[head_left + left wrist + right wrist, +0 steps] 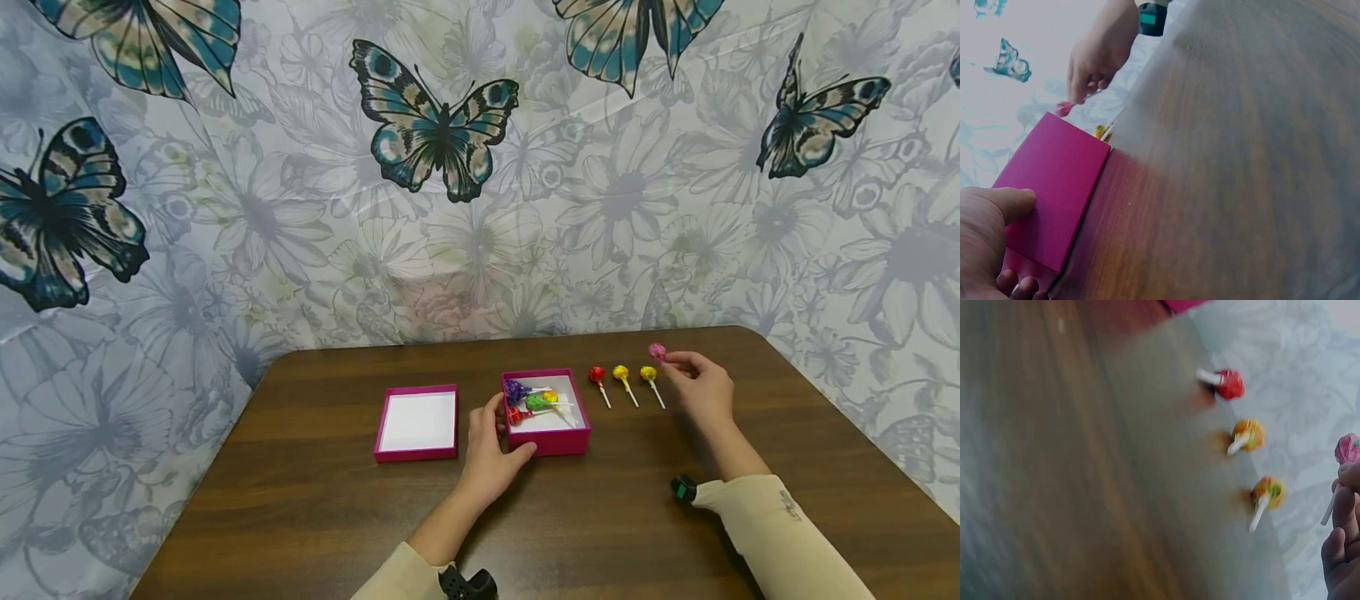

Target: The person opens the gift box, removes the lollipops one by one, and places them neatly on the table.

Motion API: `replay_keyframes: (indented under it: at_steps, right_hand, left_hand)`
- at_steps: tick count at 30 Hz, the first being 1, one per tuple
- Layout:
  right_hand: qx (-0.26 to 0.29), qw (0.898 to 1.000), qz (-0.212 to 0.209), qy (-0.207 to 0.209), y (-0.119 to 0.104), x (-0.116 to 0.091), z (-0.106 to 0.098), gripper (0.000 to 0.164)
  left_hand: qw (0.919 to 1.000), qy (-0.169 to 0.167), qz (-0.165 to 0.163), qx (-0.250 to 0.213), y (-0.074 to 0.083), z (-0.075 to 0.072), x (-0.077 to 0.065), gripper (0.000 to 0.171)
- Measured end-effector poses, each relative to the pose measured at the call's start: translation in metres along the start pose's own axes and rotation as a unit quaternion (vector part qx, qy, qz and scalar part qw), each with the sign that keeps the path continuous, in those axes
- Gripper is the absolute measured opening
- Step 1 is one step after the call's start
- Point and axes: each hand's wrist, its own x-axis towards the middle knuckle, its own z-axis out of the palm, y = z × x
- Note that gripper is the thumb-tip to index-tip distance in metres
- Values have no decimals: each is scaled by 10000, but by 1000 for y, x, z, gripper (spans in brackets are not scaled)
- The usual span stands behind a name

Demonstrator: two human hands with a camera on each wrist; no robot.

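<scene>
My left hand (pixel 486 450) holds the near left corner of a magenta box (pixel 551 443), thumb along the front wall (pixel 1060 187) and fingers at the left side. Inside the box lie several wrapped lollipops, among them a purple one (pixel 516 389), a green one (pixel 537 402) and a red one (pixel 516 415). My right hand (pixel 703 390) pinches a pink lollipop (pixel 657 352) just below its head, its white stick pointing down in the right wrist view. Left of that hand, a red lollipop (pixel 1230 384) and two yellow lollipops (pixel 621 373) (pixel 648 374) lie in a row on the table.
A magenta box lid (pixel 417 423) with a white inside lies left of the box. The brown wooden table (pixel 315 500) meets a butterfly-patterned cloth (pixel 480 250) behind its far edge. Dark bands sit at both wrists.
</scene>
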Motion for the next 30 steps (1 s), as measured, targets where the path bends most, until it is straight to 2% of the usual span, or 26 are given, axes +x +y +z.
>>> replay_keyframes:
  at_steps: [3, 10, 14, 22, 30]
  right_hand:
    - [-190, 9997, 115, -95, 7, 3, -2, 25]
    - [-679, 9974, 68, -217, 20, 8, -4, 27]
    - [-841, 9962, 103, -224, 21, 10, -4, 26]
    - [-1128, 9919, 28, -588, 22, 12, -3, 25]
    - [-1346, 9892, 154, -550, 27, 15, 2, 26]
  left_hand:
    - [10000, 10, 3, -39, -1, 0, 0, 87]
    - [10000, -20, -27, 3, 0, -1, 0, 87]
    - [10000, -34, -21, -7, 1, -1, 0, 87]
    - [10000, -35, -44, 24, 1, 0, 0, 87]
    - [10000, -27, 7, 52, 1, -1, 0, 87]
